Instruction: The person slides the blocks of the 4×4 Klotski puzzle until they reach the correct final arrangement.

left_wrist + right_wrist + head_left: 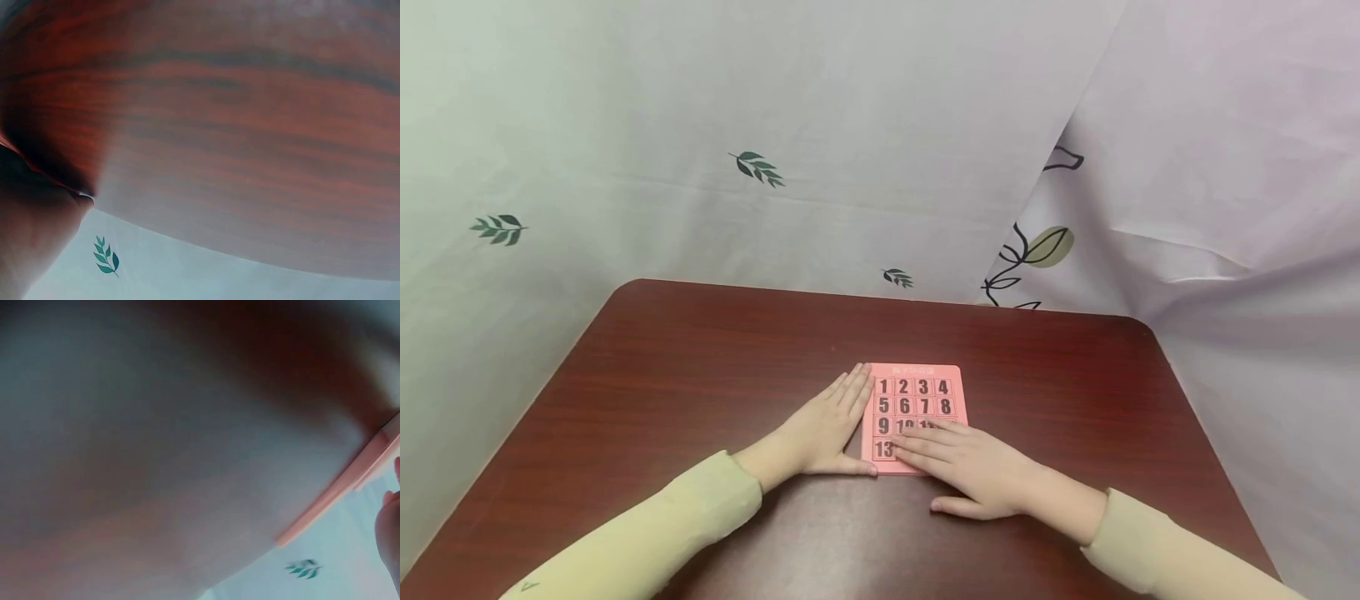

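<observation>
A pink sliding number puzzle [916,407] lies flat on the table, its black numerals running in order from 1 at the top left. Along its left edge, my left hand [823,429] is spread, with straight fingertips at the upper left corner and the thumb at the lower left one. My right hand [973,467] reaches over the lower right part with straight fingers, covering several numbers there; its thumb lies apart, over the table. In the right wrist view, the puzzle's side [331,499] shows as a pink strip beside part of the hand [389,531].
The dark red wooden table [715,358] has rounded far corners. Behind it hangs a pale curtain [850,125] with green leaf prints, and folds of cloth [1240,208] close in on the right. Both wrist views are mostly blurred table surface.
</observation>
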The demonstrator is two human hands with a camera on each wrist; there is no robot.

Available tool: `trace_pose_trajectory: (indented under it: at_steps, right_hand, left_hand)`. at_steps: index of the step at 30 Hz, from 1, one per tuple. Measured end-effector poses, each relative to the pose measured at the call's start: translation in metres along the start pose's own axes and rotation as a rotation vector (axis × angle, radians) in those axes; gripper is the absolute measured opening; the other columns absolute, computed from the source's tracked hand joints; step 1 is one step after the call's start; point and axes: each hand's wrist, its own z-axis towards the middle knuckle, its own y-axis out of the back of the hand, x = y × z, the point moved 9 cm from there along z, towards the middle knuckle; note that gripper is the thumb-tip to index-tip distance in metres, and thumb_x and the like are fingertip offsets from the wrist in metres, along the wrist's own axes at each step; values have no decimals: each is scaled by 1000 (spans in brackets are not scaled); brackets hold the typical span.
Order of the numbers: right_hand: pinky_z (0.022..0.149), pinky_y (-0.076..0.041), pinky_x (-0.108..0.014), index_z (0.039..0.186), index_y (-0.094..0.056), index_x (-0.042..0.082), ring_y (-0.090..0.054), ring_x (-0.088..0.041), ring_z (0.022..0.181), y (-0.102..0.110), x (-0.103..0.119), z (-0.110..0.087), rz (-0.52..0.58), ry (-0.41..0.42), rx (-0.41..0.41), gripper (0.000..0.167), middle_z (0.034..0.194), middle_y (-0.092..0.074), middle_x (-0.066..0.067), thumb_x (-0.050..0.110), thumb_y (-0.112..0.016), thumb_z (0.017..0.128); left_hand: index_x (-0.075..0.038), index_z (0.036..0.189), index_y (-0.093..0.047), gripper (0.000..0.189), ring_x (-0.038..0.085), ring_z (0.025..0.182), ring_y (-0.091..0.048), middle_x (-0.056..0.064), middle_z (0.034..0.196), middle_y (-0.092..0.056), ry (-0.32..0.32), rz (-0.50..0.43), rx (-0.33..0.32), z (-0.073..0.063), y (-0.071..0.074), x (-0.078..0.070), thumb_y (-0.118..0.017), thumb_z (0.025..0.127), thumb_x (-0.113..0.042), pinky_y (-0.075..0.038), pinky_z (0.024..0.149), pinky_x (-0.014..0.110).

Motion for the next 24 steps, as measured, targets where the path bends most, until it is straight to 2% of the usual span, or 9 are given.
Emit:
trace_pose_trajectory:
  at_steps: [6,8,11,17,21,24]
  right_hand:
    - [135,-17,-35,160,-48,13,-47,-19,153,4,-5,-30,16,-38,-49,74,165,-50,-1,50,-68,100]
    - [136,-16,-34,160,-48,13,-47,-18,153,4,-5,-34,16,-44,-50,73,165,-51,0,49,-68,100]
    - [133,-22,-37,160,-48,13,-48,-18,153,4,-4,-32,19,-40,-55,73,165,-51,0,49,-68,100]
    - [124,-38,-44,161,-46,12,-49,-18,153,1,1,-13,5,-13,-29,73,165,-50,-1,51,-64,102]
    - [125,-42,-46,162,-44,13,-48,-17,153,-1,3,-5,-5,-14,-2,73,166,-49,-1,52,-62,103]
    - [125,-40,-45,162,-44,12,-47,-17,154,0,2,-7,-3,-27,2,73,166,-49,-1,51,-62,103]
  left_hand:
    - [11,164,-24,130,42,164,-22,32,173,-19,2,7,-12,0,-1,1,-53,86,-89,-25,135,48]
    - [11,164,-25,130,42,164,-22,32,173,-20,1,3,-17,1,-1,1,-54,86,-89,-25,135,48]
    - [11,163,-25,130,42,164,-22,33,173,-20,3,1,-17,0,-2,1,-54,86,-89,-25,135,48]
    - [11,164,-24,129,42,164,-21,33,173,-18,6,-12,-7,-1,-2,1,-53,87,-88,-25,135,48]
    - [11,164,-24,128,42,164,-21,32,173,-18,2,-14,-11,0,-1,0,-53,88,-87,-24,135,48]
    - [11,163,-25,127,42,164,-21,33,173,-19,-2,-16,-17,0,0,0,-54,88,-87,-25,135,48]
